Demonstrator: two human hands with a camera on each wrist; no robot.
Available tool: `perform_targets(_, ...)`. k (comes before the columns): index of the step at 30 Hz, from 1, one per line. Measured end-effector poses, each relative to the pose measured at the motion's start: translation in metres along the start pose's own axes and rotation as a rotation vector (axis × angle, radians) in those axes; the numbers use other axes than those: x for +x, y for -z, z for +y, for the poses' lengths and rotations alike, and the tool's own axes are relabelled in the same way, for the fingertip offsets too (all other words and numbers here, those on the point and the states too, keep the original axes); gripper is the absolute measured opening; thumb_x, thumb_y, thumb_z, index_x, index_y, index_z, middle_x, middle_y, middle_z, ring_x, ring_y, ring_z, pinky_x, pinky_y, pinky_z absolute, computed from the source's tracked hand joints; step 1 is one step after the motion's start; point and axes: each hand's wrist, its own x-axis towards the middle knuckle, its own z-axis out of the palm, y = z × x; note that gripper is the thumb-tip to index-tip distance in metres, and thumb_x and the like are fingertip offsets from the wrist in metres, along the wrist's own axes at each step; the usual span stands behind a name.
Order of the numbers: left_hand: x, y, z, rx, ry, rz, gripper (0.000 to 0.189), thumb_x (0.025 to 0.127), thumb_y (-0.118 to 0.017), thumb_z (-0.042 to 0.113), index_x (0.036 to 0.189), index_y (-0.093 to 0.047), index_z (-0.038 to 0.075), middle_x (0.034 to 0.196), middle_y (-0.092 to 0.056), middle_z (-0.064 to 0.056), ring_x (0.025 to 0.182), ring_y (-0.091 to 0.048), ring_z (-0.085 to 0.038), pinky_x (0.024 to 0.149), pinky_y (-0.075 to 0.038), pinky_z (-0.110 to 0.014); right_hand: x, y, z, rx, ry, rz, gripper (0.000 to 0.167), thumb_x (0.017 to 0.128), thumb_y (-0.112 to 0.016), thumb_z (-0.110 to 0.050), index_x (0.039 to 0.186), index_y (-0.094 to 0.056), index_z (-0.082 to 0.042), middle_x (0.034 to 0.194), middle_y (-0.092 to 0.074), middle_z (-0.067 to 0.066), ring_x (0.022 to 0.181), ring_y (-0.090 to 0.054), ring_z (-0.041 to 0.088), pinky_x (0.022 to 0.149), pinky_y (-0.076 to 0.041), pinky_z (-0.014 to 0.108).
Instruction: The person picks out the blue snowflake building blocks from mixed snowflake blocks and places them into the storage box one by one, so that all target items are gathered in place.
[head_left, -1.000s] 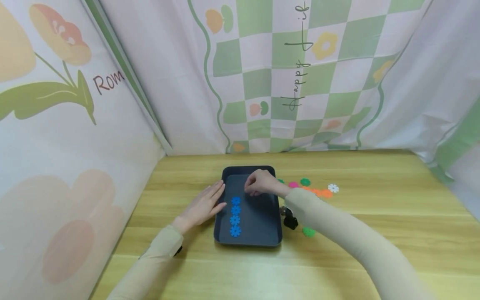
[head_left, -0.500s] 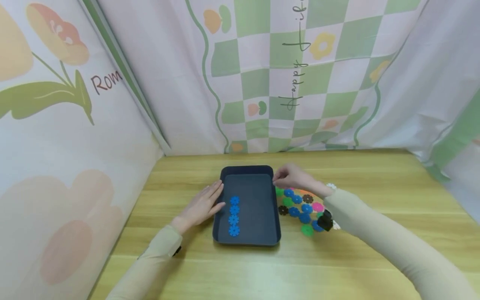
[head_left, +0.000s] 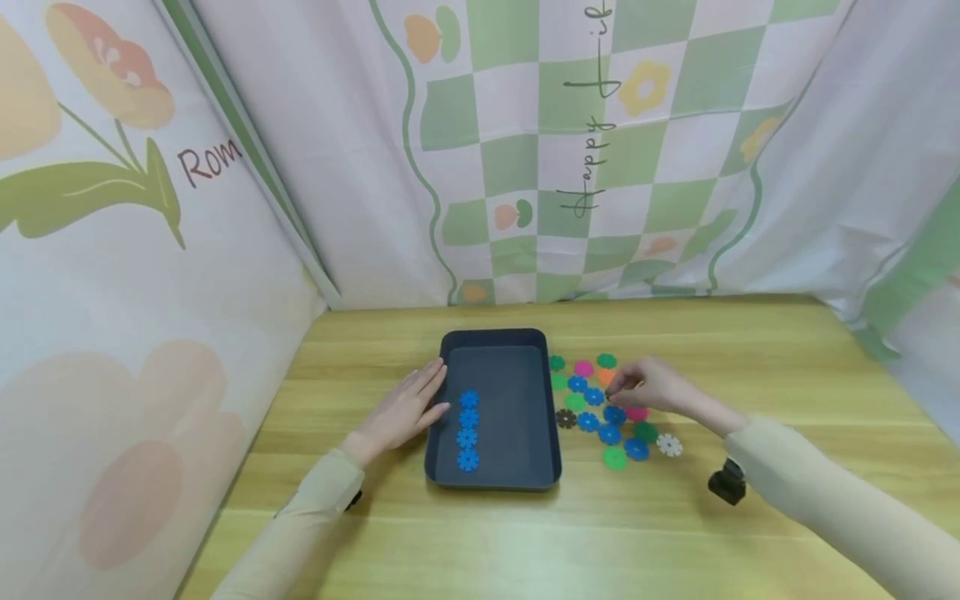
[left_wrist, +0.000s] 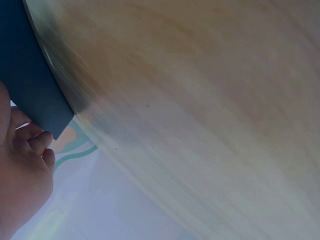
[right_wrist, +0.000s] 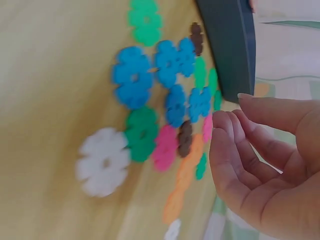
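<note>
Since half a second ago, the right hand (head_left: pixel 656 387) has left the right rim of the tray (head_left: pixel 517 425) and come over the loose pieces on the desk (head_left: pixel 450 542), while the left hand (head_left: pixel 401 412) has stayed put. From my end, I see the left one spread flat — fingers laid along the tray's left wall, thumb at its rim. The right has bent fingers and a thumb held apart, nothing between the tips in the wrist view; whether they touch the brown flower piece (right_wrist: pixel 185 142) near them, I can't fairly tell, as the head view is partly covered there.

Four blue flower pieces (head_left: pixel 472 438) lie flat in the tray's left half, in a row running from near to far, roughly parallel to the long sides. The tray's own long axis points away from the person, toward the curtain (head_left: pixel 495 117).

Right of the tray I have loose blue pieces (head_left: pixel 609 434) in the middle, a bright green piece (head_left: pixel 615 458) at the near edge and a white piece (head_left: pixel 670 445) farther right. My head view loses most of the orange pieces (right_wrist: pixel 187 162) behind the right hand — the wrist view shows them in a line.
</note>
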Motion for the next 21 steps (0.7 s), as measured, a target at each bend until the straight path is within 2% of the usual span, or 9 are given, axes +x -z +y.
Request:
perform_targets(5, 0.0, 0.002, 0.001, 0.0, 0.001, 0.006, 0.066, 0.105, -0.043, 0.044, 0.155, -0.03, 0.002, 0.163, -0.027, -0.015, 0.151, -0.031, -0.028, 0.123, -0.031, -0.045, -0.022, -0.003, 0.008, -0.046, -0.041, -0.019, 0.016, 0.089, -0.072, -0.015, 0.099, -0.072, -0.003, 0.094, -0.074, 0.008, 0.081, -0.067, 0.016, 0.069, -0.058, 0.03)
perform_targets(9, 0.0, 0.004, 0.003, 0.001, -0.003, 0.005, 0.066, 0.105, -0.044, 0.042, 0.155, -0.03, 0.001, 0.163, -0.028, -0.016, 0.151, -0.031, -0.029, 0.123, -0.031, -0.045, -0.035, -0.008, 0.013, -0.081, -0.032, -0.025, 0.017, 0.086, -0.074, -0.016, 0.099, -0.073, -0.005, 0.093, -0.074, 0.004, 0.082, -0.065, 0.012, 0.068, -0.056, 0.023)
perform_targets(12, 0.0, 0.006, 0.004, 0.0, -0.014, 0.016, 0.066, 0.105, -0.046, 0.041, 0.154, -0.031, -0.001, 0.162, -0.029, -0.018, 0.15, -0.033, -0.029, 0.122, -0.032, -0.045, -0.039, -0.011, 0.015, -0.067, -0.03, -0.028, 0.017, 0.082, -0.076, -0.012, 0.096, -0.072, -0.003, 0.089, -0.073, 0.003, 0.079, -0.064, 0.012, 0.066, -0.055, 0.019)
perform_targets(21, -0.002, 0.009, 0.006, -0.002, -0.009, 0.0, 0.066, 0.105, -0.045, 0.042, 0.154, -0.031, 0.0, 0.162, -0.029, -0.018, 0.15, -0.032, -0.029, 0.123, -0.032, -0.045, -0.042, -0.02, 0.018, -0.137, -0.04, -0.028, 0.021, 0.073, -0.081, -0.006, 0.091, -0.072, -0.004, 0.082, -0.069, 0.0, 0.075, -0.059, 0.009, 0.063, -0.052, 0.017)
